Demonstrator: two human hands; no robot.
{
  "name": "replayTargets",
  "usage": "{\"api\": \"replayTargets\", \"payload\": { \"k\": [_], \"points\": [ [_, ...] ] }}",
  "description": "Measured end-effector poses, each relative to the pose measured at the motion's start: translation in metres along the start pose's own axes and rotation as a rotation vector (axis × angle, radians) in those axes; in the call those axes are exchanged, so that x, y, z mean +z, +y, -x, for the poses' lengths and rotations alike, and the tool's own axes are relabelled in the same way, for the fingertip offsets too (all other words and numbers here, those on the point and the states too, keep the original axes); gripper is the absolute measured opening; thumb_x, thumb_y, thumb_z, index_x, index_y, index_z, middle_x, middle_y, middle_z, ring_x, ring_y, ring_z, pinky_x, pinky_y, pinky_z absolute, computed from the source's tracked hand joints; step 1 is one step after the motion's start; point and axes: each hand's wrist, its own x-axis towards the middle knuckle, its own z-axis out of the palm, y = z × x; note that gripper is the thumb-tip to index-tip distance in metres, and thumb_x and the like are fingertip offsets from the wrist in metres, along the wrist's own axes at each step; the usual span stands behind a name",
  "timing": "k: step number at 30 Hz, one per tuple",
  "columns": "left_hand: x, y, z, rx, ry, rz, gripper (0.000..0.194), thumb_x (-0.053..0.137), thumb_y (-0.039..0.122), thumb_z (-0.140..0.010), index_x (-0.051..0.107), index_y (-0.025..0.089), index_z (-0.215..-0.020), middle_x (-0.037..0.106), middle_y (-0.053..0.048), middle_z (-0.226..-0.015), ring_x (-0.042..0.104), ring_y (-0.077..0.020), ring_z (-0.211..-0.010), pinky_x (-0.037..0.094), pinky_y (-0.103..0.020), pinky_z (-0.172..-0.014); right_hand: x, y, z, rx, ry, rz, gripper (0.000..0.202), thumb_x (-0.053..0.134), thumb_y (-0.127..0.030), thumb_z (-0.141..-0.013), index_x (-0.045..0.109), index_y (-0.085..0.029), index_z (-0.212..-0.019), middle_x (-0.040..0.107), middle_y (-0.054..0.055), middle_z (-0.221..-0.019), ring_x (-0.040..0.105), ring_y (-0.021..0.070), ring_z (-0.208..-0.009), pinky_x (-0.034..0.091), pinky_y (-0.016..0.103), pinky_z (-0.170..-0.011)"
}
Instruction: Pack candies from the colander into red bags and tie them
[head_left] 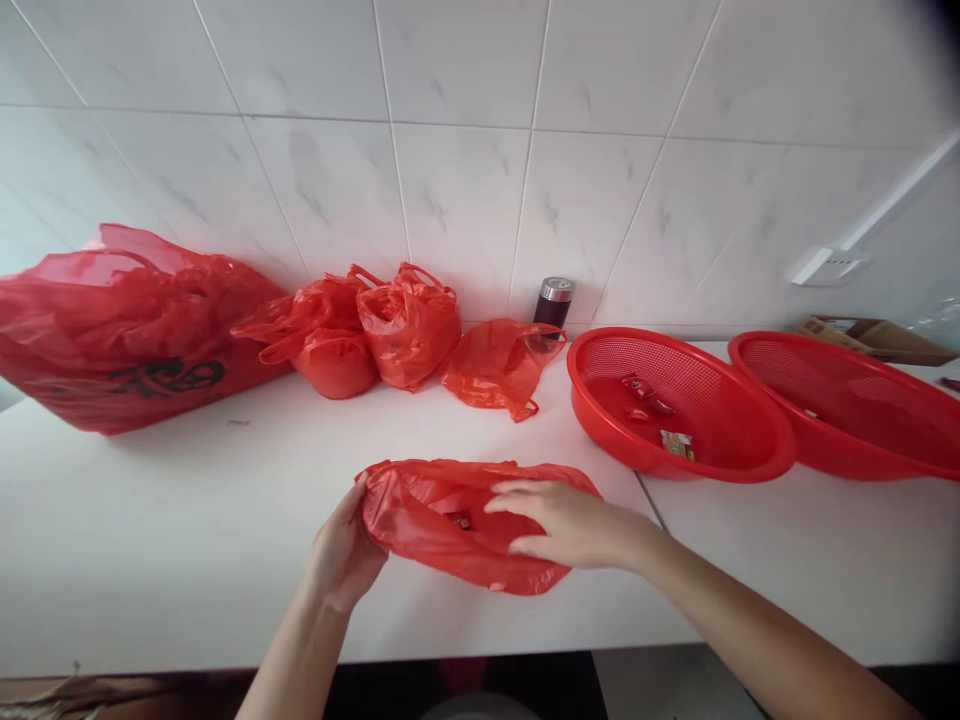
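A thin red plastic bag [450,565] lies with its mouth spread wide, near the front of the white table. My left hand [349,550] grips the bag's left rim between thumb and fingers. Over the right part of the opening is my right hand [547,520], fingers apart and holding nothing. Inside the bag sits a small dark red wrapped packet [459,520]. To the right stands a red perforated plastic basket [682,400] with several small wrapped packets [677,444] on its bottom.
A second red basket [847,400] stands at the far right, a cardboard tray [877,338] behind it. Along the tiled wall are a large red bag [165,340], two filled red bags [409,325], a flatter red bag [495,365] and a dark flask [553,303].
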Motion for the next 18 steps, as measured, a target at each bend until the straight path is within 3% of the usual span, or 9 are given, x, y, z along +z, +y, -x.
{"api": "replayTargets", "payload": {
  "k": [2,4,6,8,9,11,14,18],
  "points": [
    [0.003,-0.003,0.003,-0.037,0.010,0.009,0.013,0.054,0.020,-0.088,0.067,0.017,-0.087,0.071,-0.002,-0.074,0.067,-0.0129,-0.059,0.056,-0.023,-0.057,-0.030,-0.015,0.010,-0.006,-0.029,-0.080,0.038,0.066,-0.028,-0.083,0.065,-0.040,-0.119,0.066,-0.004,-0.120,0.062,0.0240,-0.110,0.051,0.038,-0.092],
    [0.007,-0.005,0.008,-0.067,0.018,0.021,0.018,0.051,0.021,-0.090,0.068,0.018,-0.095,0.073,-0.003,-0.079,0.068,-0.0142,-0.061,0.057,-0.024,-0.057,-0.058,-0.013,0.023,0.079,0.131,0.013,0.035,0.062,-0.033,-0.086,0.064,-0.037,-0.121,0.063,-0.001,-0.124,0.060,0.0247,-0.114,0.049,0.041,-0.095],
    [0.006,-0.006,0.013,-0.081,0.032,0.034,0.023,0.046,0.019,-0.092,0.068,0.019,-0.100,0.074,-0.003,-0.083,0.070,-0.0147,-0.063,0.058,-0.025,-0.056,-0.078,0.009,0.039,0.283,0.359,0.281,0.043,0.070,-0.037,-0.078,0.064,-0.032,-0.121,0.061,0.005,-0.127,0.058,0.0309,-0.115,0.048,0.046,-0.093],
    [0.000,-0.006,0.014,-0.087,0.059,0.035,0.027,0.043,0.018,-0.093,0.068,0.020,-0.102,0.075,-0.003,-0.087,0.071,-0.0153,-0.065,0.059,-0.026,-0.057,-0.088,0.035,0.055,0.519,0.397,0.486,0.048,0.079,-0.035,-0.066,0.070,-0.024,-0.111,0.069,0.014,-0.109,0.065,0.0368,-0.100,0.051,0.048,-0.080],
    [-0.005,-0.007,0.013,-0.092,0.076,0.027,0.028,0.042,0.017,-0.093,0.068,0.021,-0.102,0.075,-0.003,-0.088,0.072,-0.0160,-0.066,0.060,-0.026,-0.057,-0.089,0.045,0.062,0.580,0.362,0.527,0.044,0.078,-0.033,-0.067,0.070,-0.023,-0.109,0.072,0.014,-0.098,0.067,0.0370,-0.093,0.052,0.047,-0.076],
    [-0.015,-0.008,0.011,-0.097,0.103,0.003,0.027,0.043,0.016,-0.091,0.068,0.022,-0.101,0.076,-0.004,-0.087,0.072,-0.0172,-0.066,0.061,-0.027,-0.057,-0.088,0.054,0.068,0.579,0.279,0.468,0.041,0.074,-0.032,-0.073,0.069,-0.025,-0.112,0.073,0.012,-0.091,0.069,0.0338,-0.087,0.052,0.044,-0.073],
    [-0.025,-0.008,0.009,-0.079,0.092,-0.045,0.027,0.045,0.016,-0.090,0.068,0.024,-0.101,0.077,-0.003,-0.087,0.073,-0.0181,-0.067,0.062,-0.028,-0.057,-0.092,0.052,0.062,0.475,0.268,0.215,0.048,0.069,-0.035,-0.079,0.061,-0.032,-0.126,0.072,0.008,-0.104,0.070,0.0253,-0.089,0.052,0.032,-0.070],
    [-0.024,-0.005,0.017,-0.014,0.078,-0.118,0.030,0.043,0.016,-0.090,0.069,0.028,-0.098,0.078,0.001,-0.088,0.074,-0.0185,-0.069,0.063,-0.027,-0.056,-0.111,0.073,0.044,0.535,0.393,0.129,0.057,0.068,-0.037,-0.076,0.060,-0.020,-0.130,0.066,0.015,-0.118,0.070,0.0151,-0.073,0.044,0.020,-0.056]
  ]
}}
